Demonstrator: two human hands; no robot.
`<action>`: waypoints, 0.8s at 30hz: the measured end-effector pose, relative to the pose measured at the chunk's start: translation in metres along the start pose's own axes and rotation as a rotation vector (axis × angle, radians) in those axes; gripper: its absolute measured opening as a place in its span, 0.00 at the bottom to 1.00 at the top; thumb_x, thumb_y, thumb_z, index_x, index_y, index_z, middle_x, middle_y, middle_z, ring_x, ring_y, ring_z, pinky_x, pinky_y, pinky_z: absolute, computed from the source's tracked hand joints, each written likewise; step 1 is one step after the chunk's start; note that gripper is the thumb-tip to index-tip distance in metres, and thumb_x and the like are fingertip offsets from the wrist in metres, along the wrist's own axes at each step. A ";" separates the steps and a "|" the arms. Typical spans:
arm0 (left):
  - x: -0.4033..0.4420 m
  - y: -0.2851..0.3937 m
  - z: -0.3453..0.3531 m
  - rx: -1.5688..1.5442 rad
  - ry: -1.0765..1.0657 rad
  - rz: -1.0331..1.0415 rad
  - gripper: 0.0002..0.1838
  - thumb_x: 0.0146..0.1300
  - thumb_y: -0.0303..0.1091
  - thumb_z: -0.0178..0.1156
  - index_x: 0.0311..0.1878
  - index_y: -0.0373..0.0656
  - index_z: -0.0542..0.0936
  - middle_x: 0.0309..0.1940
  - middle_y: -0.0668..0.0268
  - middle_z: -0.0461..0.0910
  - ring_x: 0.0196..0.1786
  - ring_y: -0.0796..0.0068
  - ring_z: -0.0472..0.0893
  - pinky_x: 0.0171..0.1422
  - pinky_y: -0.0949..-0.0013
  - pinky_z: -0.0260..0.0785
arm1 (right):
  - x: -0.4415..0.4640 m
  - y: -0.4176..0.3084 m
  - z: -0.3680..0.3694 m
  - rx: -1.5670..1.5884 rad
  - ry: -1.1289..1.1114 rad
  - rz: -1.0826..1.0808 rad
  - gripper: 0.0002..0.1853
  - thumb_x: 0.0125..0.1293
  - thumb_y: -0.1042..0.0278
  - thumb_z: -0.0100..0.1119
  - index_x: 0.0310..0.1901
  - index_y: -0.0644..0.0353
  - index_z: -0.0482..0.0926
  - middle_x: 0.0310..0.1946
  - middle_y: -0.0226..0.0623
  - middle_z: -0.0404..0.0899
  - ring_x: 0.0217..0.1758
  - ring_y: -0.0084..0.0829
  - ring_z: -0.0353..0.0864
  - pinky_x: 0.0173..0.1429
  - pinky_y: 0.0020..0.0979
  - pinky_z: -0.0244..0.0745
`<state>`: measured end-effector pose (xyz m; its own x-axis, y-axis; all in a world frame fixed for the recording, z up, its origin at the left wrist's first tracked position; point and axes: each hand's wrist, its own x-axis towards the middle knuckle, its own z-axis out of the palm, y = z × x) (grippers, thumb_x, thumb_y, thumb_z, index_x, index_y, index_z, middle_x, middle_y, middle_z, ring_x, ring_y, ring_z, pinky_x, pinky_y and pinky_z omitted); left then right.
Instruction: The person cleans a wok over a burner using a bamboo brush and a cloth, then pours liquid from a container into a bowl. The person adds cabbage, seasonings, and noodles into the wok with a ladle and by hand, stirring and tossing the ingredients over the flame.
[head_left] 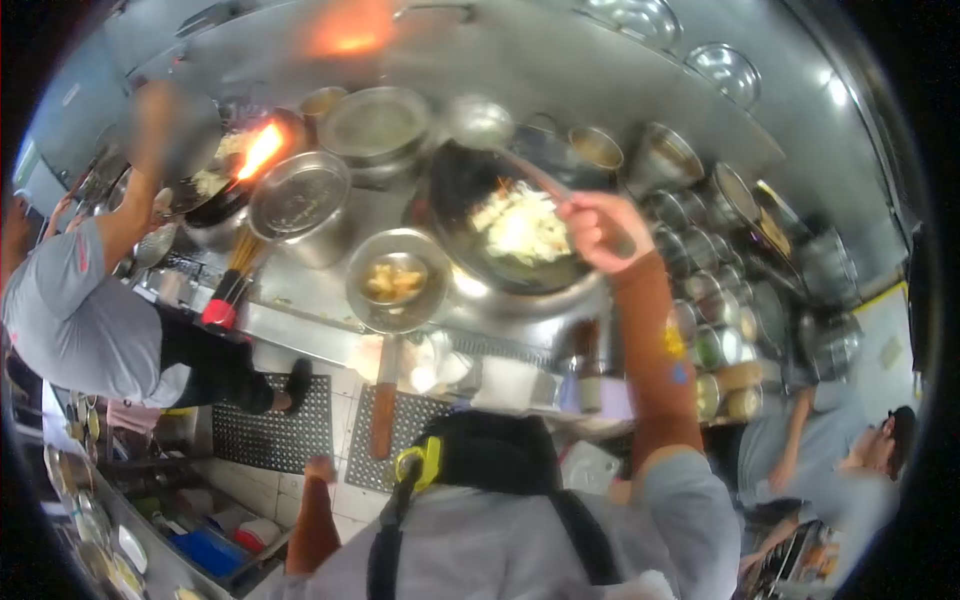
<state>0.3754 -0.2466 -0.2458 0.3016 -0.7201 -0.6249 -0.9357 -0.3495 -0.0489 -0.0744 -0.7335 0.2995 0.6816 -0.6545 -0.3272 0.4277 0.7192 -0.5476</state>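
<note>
My right hand (pixel 602 232) is closed around the handle of a metal ladle (pixel 481 122), whose bowl is over the far rim of a dark wok (pixel 450 190). Pale chopped food (pixel 520 222) lies in the wok. Down at the lower left, my left hand (pixel 320 468) hangs low over the floor, small and blurred, its fingers not clear. Between the hands, a metal strainer (pixel 355 290) with a wooden handle (pixel 383 415) holds fried-looking pieces (pixel 393 281).
Flames (pixel 262 150) rise by a co-worker (pixel 90 300) at a wok on the left. A large lidded pot (pixel 300 195) and a wide pot (pixel 374 124) stand between the woks. Seasoning containers (pixel 718 345) line the right; another person (pixel 830 450) is lower right.
</note>
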 end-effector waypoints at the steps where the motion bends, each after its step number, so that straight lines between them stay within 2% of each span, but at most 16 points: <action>1: 0.013 -0.003 -0.011 0.003 -0.060 0.015 0.14 0.57 0.45 0.60 0.39 0.46 0.80 0.32 0.63 0.82 0.40 0.64 0.82 0.41 0.56 0.76 | -0.007 0.002 -0.023 -0.135 0.037 0.024 0.07 0.66 0.71 0.52 0.35 0.68 0.73 0.22 0.29 0.71 0.19 0.18 0.69 0.19 0.19 0.66; 2: 0.033 -0.006 -0.028 0.007 -0.115 0.028 0.14 0.59 0.45 0.58 0.38 0.45 0.80 0.32 0.62 0.81 0.39 0.64 0.82 0.40 0.54 0.76 | -0.016 0.010 -0.027 -0.333 0.155 -0.030 0.06 0.65 0.71 0.53 0.34 0.66 0.73 0.19 0.29 0.71 0.17 0.19 0.69 0.18 0.20 0.65; 4: 0.047 0.002 -0.059 -0.695 -0.132 -0.204 0.12 0.60 0.42 0.58 0.38 0.43 0.79 0.30 0.61 0.80 0.34 0.62 0.82 0.35 0.53 0.76 | -0.039 0.029 -0.036 -0.733 0.306 -0.120 0.05 0.61 0.72 0.57 0.33 0.62 0.73 0.16 0.29 0.72 0.12 0.21 0.66 0.15 0.23 0.64; 5: 0.053 0.009 -0.070 -1.051 -0.147 -0.324 0.11 0.60 0.41 0.58 0.38 0.43 0.79 0.29 0.61 0.80 0.31 0.62 0.81 0.32 0.53 0.76 | -0.053 0.038 -0.030 -0.794 0.441 -0.083 0.10 0.60 0.72 0.58 0.42 0.66 0.75 0.17 0.31 0.72 0.11 0.22 0.68 0.15 0.24 0.65; 7: 0.075 0.016 -0.072 -0.937 -0.177 -0.131 0.09 0.61 0.38 0.56 0.40 0.44 0.77 0.27 0.62 0.78 0.25 0.63 0.78 0.26 0.58 0.73 | -0.075 0.051 -0.043 -1.110 0.492 -0.134 0.21 0.60 0.72 0.57 0.55 0.69 0.71 0.20 0.33 0.75 0.13 0.22 0.70 0.16 0.24 0.66; 8: 0.084 0.018 -0.070 -0.876 -0.194 -0.039 0.09 0.62 0.37 0.56 0.41 0.44 0.77 0.26 0.62 0.77 0.22 0.64 0.77 0.23 0.60 0.71 | -0.085 0.059 -0.056 -1.232 0.485 -0.211 0.29 0.59 0.72 0.57 0.62 0.70 0.65 0.23 0.40 0.77 0.15 0.26 0.73 0.20 0.28 0.70; 10: 0.076 0.039 -0.089 -1.490 -0.246 -0.330 0.07 0.62 0.34 0.56 0.41 0.46 0.76 0.25 0.64 0.76 0.21 0.65 0.76 0.22 0.64 0.71 | -0.094 0.089 -0.098 -1.872 0.611 -0.498 0.30 0.57 0.72 0.57 0.63 0.70 0.65 0.25 0.45 0.77 0.17 0.31 0.75 0.24 0.31 0.72; 11: 0.086 0.039 -0.080 -1.482 -0.288 -0.226 0.08 0.59 0.36 0.58 0.40 0.46 0.77 0.25 0.64 0.77 0.20 0.66 0.77 0.22 0.64 0.72 | -0.100 0.101 -0.110 -2.197 0.648 -0.655 0.31 0.57 0.72 0.57 0.63 0.70 0.64 0.26 0.47 0.77 0.18 0.33 0.75 0.26 0.33 0.73; 13: 0.107 0.036 -0.049 -1.487 -0.352 -0.033 0.10 0.55 0.39 0.63 0.36 0.46 0.79 0.25 0.64 0.80 0.19 0.69 0.78 0.22 0.65 0.74 | -0.109 0.113 -0.115 -1.841 0.655 -0.479 0.32 0.56 0.71 0.57 0.64 0.70 0.64 0.27 0.51 0.76 0.21 0.38 0.76 0.31 0.35 0.73; 14: 0.079 0.057 -0.069 -1.196 -0.114 -0.155 0.11 0.57 0.41 0.61 0.37 0.45 0.80 0.25 0.61 0.81 0.21 0.67 0.79 0.25 0.63 0.76 | -0.106 0.113 -0.115 -1.665 0.647 -0.389 0.33 0.56 0.70 0.57 0.64 0.70 0.63 0.28 0.53 0.76 0.23 0.41 0.76 0.33 0.36 0.73; 17: 0.074 0.064 -0.066 -1.038 -0.132 -0.199 0.14 0.57 0.43 0.60 0.38 0.43 0.80 0.26 0.59 0.82 0.24 0.65 0.81 0.30 0.62 0.78 | -0.093 0.106 -0.081 -1.737 0.708 -0.398 0.33 0.56 0.70 0.57 0.65 0.70 0.62 0.26 0.53 0.76 0.23 0.39 0.76 0.33 0.35 0.72; 18: 0.071 0.063 -0.067 -1.032 -0.122 -0.219 0.12 0.58 0.40 0.59 0.40 0.42 0.80 0.28 0.59 0.82 0.26 0.65 0.82 0.31 0.62 0.79 | -0.080 0.102 -0.059 -1.708 0.730 -0.379 0.33 0.56 0.70 0.57 0.65 0.70 0.62 0.22 0.49 0.75 0.22 0.35 0.75 0.31 0.35 0.71; 21: 0.053 0.067 -0.077 -1.034 -0.066 -0.283 0.11 0.60 0.33 0.55 0.43 0.41 0.80 0.33 0.58 0.82 0.32 0.66 0.84 0.33 0.63 0.82 | -0.015 0.084 -0.057 -1.618 0.582 -0.550 0.33 0.56 0.72 0.57 0.65 0.69 0.63 0.20 0.42 0.74 0.19 0.29 0.74 0.27 0.34 0.70; 22: 0.041 0.070 -0.083 -1.200 -0.091 -0.377 0.16 0.58 0.44 0.59 0.41 0.42 0.82 0.31 0.58 0.83 0.26 0.66 0.82 0.34 0.64 0.77 | 0.013 0.075 -0.040 -1.436 0.510 -0.467 0.33 0.56 0.73 0.57 0.65 0.69 0.64 0.21 0.39 0.75 0.19 0.27 0.74 0.26 0.33 0.70; 23: 0.039 0.067 -0.077 -1.270 -0.062 -0.392 0.15 0.57 0.43 0.59 0.40 0.42 0.82 0.31 0.58 0.83 0.25 0.66 0.82 0.33 0.65 0.77 | 0.042 0.066 -0.020 -1.255 0.433 -0.379 0.32 0.56 0.74 0.57 0.65 0.68 0.64 0.21 0.37 0.75 0.18 0.25 0.73 0.25 0.32 0.70; 24: 0.033 0.063 -0.061 -1.340 -0.033 -0.410 0.13 0.57 0.41 0.60 0.39 0.42 0.83 0.30 0.59 0.83 0.24 0.65 0.81 0.32 0.65 0.76 | 0.078 0.058 -0.016 -1.300 0.374 -0.408 0.31 0.56 0.74 0.57 0.63 0.68 0.66 0.22 0.36 0.75 0.17 0.24 0.73 0.24 0.31 0.69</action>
<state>0.3379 -0.3290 -0.2220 0.4850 -0.4212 -0.7664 0.1060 -0.8416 0.5296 -0.0064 -0.7467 0.2299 0.3616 -0.9313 -0.0448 -0.4308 -0.1243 -0.8938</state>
